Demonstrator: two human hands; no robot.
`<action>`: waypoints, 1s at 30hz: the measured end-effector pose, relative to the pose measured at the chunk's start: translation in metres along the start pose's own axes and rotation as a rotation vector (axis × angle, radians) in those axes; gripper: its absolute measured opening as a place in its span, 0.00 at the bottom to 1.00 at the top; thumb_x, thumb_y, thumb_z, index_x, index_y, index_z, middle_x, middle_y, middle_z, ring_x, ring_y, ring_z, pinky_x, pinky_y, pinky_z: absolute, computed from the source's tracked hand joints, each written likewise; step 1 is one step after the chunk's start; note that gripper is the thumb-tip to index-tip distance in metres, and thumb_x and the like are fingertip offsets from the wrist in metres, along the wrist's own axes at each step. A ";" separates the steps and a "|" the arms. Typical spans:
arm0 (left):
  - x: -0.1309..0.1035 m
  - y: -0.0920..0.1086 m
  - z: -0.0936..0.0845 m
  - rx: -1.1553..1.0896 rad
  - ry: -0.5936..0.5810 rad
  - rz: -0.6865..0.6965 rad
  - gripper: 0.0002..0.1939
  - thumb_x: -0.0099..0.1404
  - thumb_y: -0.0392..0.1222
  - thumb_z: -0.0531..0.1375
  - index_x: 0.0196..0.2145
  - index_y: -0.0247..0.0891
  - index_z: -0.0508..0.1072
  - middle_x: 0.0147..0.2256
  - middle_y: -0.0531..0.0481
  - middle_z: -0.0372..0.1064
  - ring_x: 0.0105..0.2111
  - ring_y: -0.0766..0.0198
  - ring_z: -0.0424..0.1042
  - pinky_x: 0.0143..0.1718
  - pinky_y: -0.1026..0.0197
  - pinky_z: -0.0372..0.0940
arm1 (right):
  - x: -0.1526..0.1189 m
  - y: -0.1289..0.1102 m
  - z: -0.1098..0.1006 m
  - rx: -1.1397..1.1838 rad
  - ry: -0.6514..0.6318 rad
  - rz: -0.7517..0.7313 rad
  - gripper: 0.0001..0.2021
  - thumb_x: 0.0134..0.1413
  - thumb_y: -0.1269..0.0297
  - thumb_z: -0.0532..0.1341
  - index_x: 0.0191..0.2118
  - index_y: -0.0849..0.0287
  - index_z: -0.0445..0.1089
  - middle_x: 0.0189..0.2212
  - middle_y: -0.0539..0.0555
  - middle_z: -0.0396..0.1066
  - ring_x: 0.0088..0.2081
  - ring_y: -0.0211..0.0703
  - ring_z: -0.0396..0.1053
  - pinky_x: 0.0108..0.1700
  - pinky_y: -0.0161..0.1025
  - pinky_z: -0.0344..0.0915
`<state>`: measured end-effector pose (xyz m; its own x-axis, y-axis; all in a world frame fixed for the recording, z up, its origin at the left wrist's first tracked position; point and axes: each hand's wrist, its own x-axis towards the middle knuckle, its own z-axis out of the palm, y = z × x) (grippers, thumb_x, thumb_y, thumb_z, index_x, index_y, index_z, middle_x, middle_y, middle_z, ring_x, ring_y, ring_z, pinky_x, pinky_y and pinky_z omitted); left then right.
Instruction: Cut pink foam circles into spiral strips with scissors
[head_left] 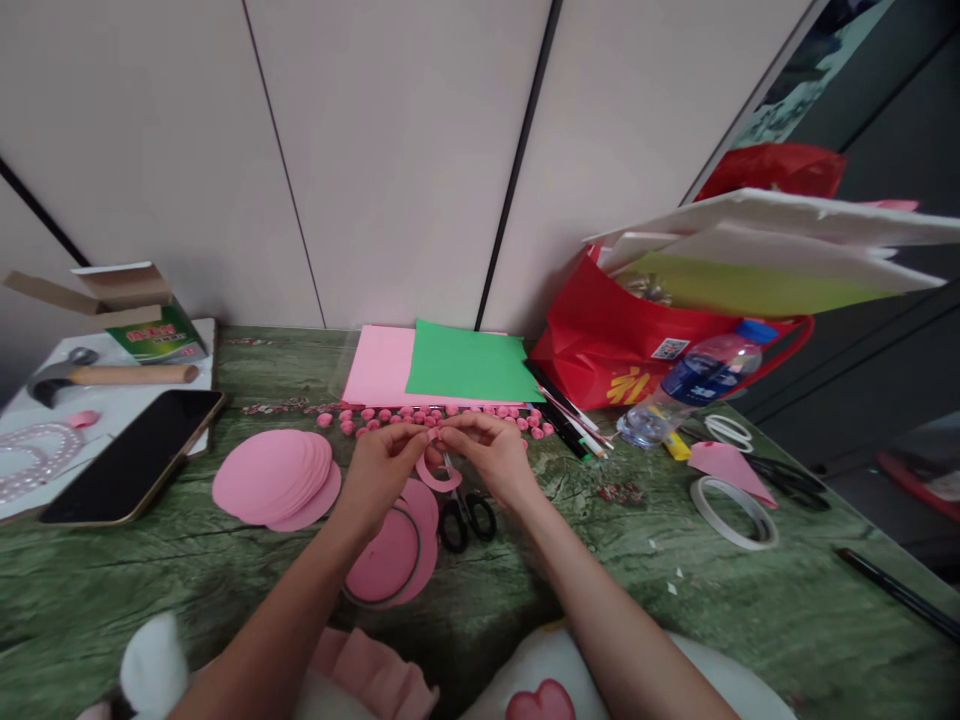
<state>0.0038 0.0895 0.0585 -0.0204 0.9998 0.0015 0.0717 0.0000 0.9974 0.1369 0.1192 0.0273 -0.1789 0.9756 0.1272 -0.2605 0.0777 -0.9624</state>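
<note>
Near the middle of the table, my left hand (388,462) and my right hand (491,455) meet, fingertips pinched on one end of a curling pink paper strip (437,480). The rest of the strip hangs down in a loop. Just below it lie black-handled scissors (466,520), their blades partly hidden by the strip. Left of the scissors, a roll of tape (415,570) rests on pink paper circles (384,560). A larger stack of pink circles (270,475) lies beside my left forearm. Many small rolled pink paper flowers (536,428) sit beyond my hands.
Green paper (472,365) and pink paper (375,365) lie at the back. On the right are a red bag (592,330), a water bottle (694,385), pens (574,425) and a tape roll (739,540). A phone (139,455), hammer (127,375) and green box (154,335) are left.
</note>
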 end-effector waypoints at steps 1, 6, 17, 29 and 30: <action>0.000 0.001 0.000 -0.001 0.006 0.001 0.10 0.51 0.44 0.58 0.24 0.33 0.73 0.21 0.50 0.70 0.24 0.65 0.68 0.29 0.64 0.62 | 0.000 0.000 0.000 0.003 -0.011 -0.001 0.09 0.37 0.63 0.65 0.29 0.59 0.72 0.24 0.50 0.73 0.26 0.36 0.70 0.33 0.36 0.68; 0.000 0.001 0.000 0.059 0.004 -0.004 0.10 0.52 0.43 0.57 0.25 0.33 0.73 0.20 0.50 0.70 0.23 0.66 0.67 0.27 0.65 0.61 | 0.000 0.001 0.000 0.002 -0.031 -0.010 0.09 0.37 0.64 0.66 0.30 0.59 0.73 0.27 0.51 0.74 0.29 0.38 0.70 0.35 0.37 0.67; 0.000 0.000 0.001 0.098 -0.021 0.006 0.11 0.51 0.44 0.58 0.26 0.34 0.74 0.21 0.49 0.71 0.23 0.64 0.68 0.26 0.64 0.61 | -0.001 -0.001 0.002 0.011 0.001 0.009 0.09 0.34 0.64 0.67 0.28 0.59 0.71 0.23 0.49 0.72 0.25 0.36 0.69 0.33 0.36 0.68; -0.001 0.002 0.001 0.092 -0.026 -0.003 0.09 0.52 0.42 0.57 0.26 0.34 0.74 0.21 0.50 0.70 0.23 0.65 0.68 0.26 0.65 0.61 | 0.000 0.001 -0.001 -0.040 0.009 0.012 0.11 0.33 0.62 0.67 0.27 0.59 0.71 0.24 0.50 0.73 0.27 0.38 0.70 0.33 0.38 0.68; -0.001 0.002 0.001 0.096 -0.029 -0.003 0.09 0.52 0.42 0.57 0.26 0.34 0.74 0.21 0.50 0.71 0.23 0.65 0.68 0.26 0.65 0.60 | 0.000 0.000 0.000 -0.042 0.010 0.018 0.11 0.32 0.62 0.67 0.27 0.59 0.71 0.23 0.50 0.72 0.26 0.38 0.70 0.32 0.37 0.68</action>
<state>0.0046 0.0885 0.0606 0.0081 1.0000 -0.0052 0.1669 0.0038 0.9860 0.1373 0.1191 0.0268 -0.1737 0.9789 0.1077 -0.2176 0.0685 -0.9736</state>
